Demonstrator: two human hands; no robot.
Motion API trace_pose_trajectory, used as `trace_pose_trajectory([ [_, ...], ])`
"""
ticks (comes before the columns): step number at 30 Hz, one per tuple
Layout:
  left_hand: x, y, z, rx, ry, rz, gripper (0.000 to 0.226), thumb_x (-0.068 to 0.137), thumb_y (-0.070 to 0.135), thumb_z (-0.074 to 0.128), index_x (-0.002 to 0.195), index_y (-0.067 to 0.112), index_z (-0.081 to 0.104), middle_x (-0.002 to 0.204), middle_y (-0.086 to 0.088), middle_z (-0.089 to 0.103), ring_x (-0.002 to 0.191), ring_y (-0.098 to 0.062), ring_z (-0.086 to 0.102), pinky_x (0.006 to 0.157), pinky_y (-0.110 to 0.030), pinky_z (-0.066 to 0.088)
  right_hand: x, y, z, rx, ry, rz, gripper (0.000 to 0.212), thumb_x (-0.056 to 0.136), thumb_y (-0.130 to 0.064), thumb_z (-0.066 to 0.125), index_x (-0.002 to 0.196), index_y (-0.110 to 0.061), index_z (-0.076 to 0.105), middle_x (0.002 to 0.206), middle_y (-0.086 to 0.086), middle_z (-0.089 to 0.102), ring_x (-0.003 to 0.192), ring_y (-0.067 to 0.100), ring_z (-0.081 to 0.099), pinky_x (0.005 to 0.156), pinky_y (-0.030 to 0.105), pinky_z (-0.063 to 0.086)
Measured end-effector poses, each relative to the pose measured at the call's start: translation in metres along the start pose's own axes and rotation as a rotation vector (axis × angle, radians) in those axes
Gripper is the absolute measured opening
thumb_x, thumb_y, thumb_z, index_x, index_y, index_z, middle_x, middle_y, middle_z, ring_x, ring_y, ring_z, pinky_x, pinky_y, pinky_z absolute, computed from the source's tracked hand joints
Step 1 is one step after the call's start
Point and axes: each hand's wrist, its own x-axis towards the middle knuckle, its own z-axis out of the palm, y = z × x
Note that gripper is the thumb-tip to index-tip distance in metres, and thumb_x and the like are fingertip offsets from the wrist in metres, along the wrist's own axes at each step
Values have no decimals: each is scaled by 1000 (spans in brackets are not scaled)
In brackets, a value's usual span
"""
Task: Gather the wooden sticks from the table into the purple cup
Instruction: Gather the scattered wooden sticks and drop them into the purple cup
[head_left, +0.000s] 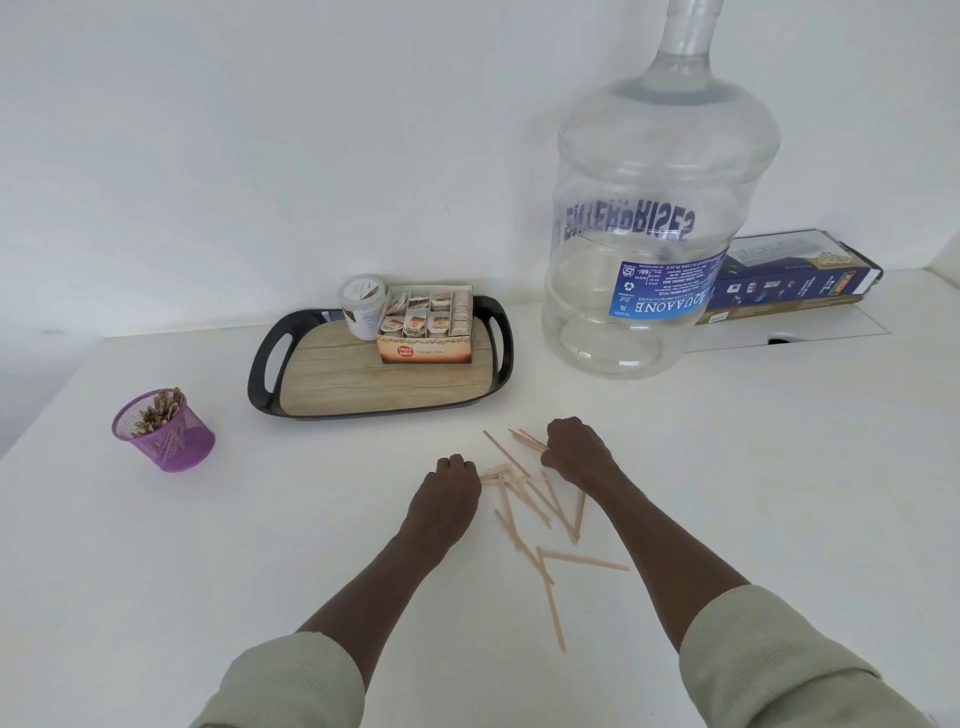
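Wooden sticks (540, 512) lie loose and crisscrossed on the white surface (753, 467), between the two forearms, some overlapping. Left hand (451, 486) curled at the left edge of the pile, fingers pinching the ends of a few sticks. Right hand (574, 449) curled at the far right of the pile, gripping several sticks that poke out to its left. Both sleeves pushed up.

Purple cup (165, 432): mesh, well left of the pile, tilted, already holding a bunch of sticks.

Behind the pile: black tray (384, 358) with wood-look floor, carrying a tea bag box (426, 330) marked "Ginger Tea" plus a red round logo, too small to read. White jar (362, 306) touching the box's left side.

Right of tray: big clear water jug (654, 218), blue label "AQUAONE", "ENTERPRISES" showing reversed through the plastic. Dark blue carton (795, 280) lying flat behind it; print unreadable.
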Motion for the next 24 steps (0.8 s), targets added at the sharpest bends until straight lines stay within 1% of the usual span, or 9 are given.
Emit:
trace_pose_trajectory([
  [2,-2,-4,2,-6,14,-22,23,53,-11,60,61,11,56,58,-5,49,47,-18,49,35,-24,38,0,0,0,18,-8,5,31,77,-4,59,61,-13,33,70,7,48,67,25,46,46,24,24],
  [4,-4,-6,0,-88,-6,-37,24,59,-13,61,70,8,57,65,-8,54,53,-21,53,41,-30,42,0,1,-1,34,-5,16,25,79,-6,59,65,-11,39,70,5,48,67,26,48,46,24,26],
  [6,-7,-9,-2,-185,1,-72,20,78,-12,51,87,5,57,81,-10,57,70,-27,58,57,-35,46,0,1,-3,33,12,24,18,80,-9,60,69,-9,45,71,4,51,67,25,52,49,26,30],
  [8,-6,-13,-2,-295,12,-128,19,92,-6,39,98,7,51,91,-8,56,82,-28,57,67,-35,42,1,0,-6,35,42,32,21,78,-10,58,65,-11,42,65,1,48,61,23,49,50,27,29],
  [11,-3,-16,-4,-497,-8,-192,14,96,2,37,93,10,47,90,-7,54,82,-29,53,68,-38,42,1,-3,-15,64,80,60,18,77,-11,57,66,-12,43,63,-1,45,62,25,48,49,27,28],
  [14,-1,-17,0,-627,-50,-230,21,92,0,37,95,9,56,88,-7,55,81,-28,51,66,-37,41,1,-8,-20,108,103,77,11,76,-12,57,70,-11,48,67,1,50,67,27,53,57,27,34],
  [17,5,-10,-2,-815,-93,-369,26,90,-2,36,89,7,60,83,-8,54,74,-27,50,60,-32,39,-2,-15,-19,202,128,102,24,76,-13,59,62,-14,39,62,0,47,63,26,48,52,26,31],
  [20,11,-1,-6,-1097,-179,-577,23,96,4,40,94,8,62,89,-7,58,76,-22,54,56,-26,43,-6,-23,-15,283,155,130,35,78,-15,61,57,-16,34,57,-1,40,62,27,46,46,26,26],
  [24,14,6,-12,-1310,-232,-673,25,91,2,37,84,10,59,89,-9,62,71,-20,54,68,-31,47,-14,-34,-7,360,149,146,34,78,-16,63,55,-14,37,54,0,40,60,26,45,47,25,27],
])
